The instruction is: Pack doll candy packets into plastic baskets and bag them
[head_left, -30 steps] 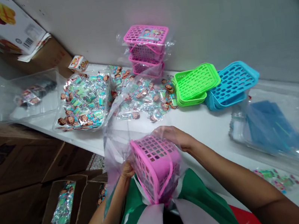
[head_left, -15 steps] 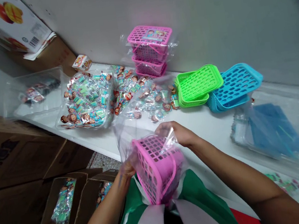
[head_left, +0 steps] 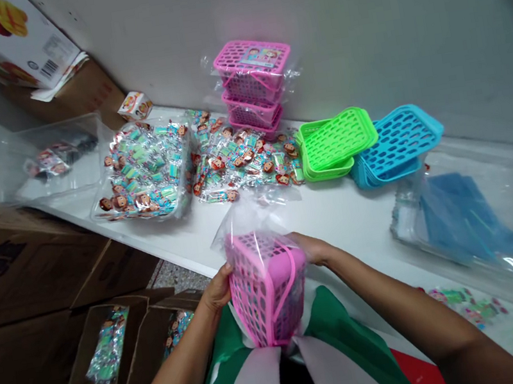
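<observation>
A pink plastic basket with a handle is tilted on its side against my body. A clear plastic bag surrounds it, its loose end pointing away from me over the table. My left hand grips the basket's left side through the bag. On the opposite side, my right hand holds the basket and bag near the top corner; its fingertips are partly hidden behind them. Small printed packets with cartoon figures lie spread just beyond the bag.
Bagged pink baskets are stacked by the wall. Green baskets and blue baskets stand to their right. A clear tub full of packets is at left. Blue plastic bags lie at right. Cardboard boxes stand below left.
My right hand has moved down from the bag's open end to the basket's right side. The bag's loose end has dropped and now extends straight away from me. The basket stays against my body.
</observation>
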Action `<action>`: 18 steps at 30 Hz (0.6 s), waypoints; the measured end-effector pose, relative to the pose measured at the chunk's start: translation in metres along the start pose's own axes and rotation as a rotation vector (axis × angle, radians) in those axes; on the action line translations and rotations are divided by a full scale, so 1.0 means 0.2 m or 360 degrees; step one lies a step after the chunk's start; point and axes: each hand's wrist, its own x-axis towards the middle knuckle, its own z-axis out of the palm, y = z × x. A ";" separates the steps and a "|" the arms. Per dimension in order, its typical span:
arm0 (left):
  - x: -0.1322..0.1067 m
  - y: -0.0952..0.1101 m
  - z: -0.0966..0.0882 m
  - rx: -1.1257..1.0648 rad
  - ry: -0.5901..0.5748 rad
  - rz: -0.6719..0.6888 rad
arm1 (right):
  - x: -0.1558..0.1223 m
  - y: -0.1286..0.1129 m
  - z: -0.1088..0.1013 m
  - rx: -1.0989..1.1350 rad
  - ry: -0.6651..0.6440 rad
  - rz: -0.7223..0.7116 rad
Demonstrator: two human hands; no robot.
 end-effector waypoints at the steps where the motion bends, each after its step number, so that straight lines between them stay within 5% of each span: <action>1: -0.01 -0.01 0.01 0.0010 0.0078 0.0009 | -0.02 0.02 0.01 0.0089 0.0083 -0.0057; 5: -0.04 -0.03 0.05 -0.0001 0.0233 0.0008 | -0.07 0.08 0.07 0.0552 0.0463 -0.0238; 9: -0.07 -0.07 0.05 -0.0097 0.0242 -0.0127 | -0.12 0.13 0.23 0.0391 0.0590 -0.0200; 13: -0.10 -0.10 0.05 -0.0118 0.0301 -0.0138 | -0.21 0.17 0.36 0.0263 0.0540 -0.0156; 18: -0.10 -0.08 0.10 0.0065 0.0391 -0.0076 | -0.30 0.20 0.37 0.0327 0.0399 -0.0198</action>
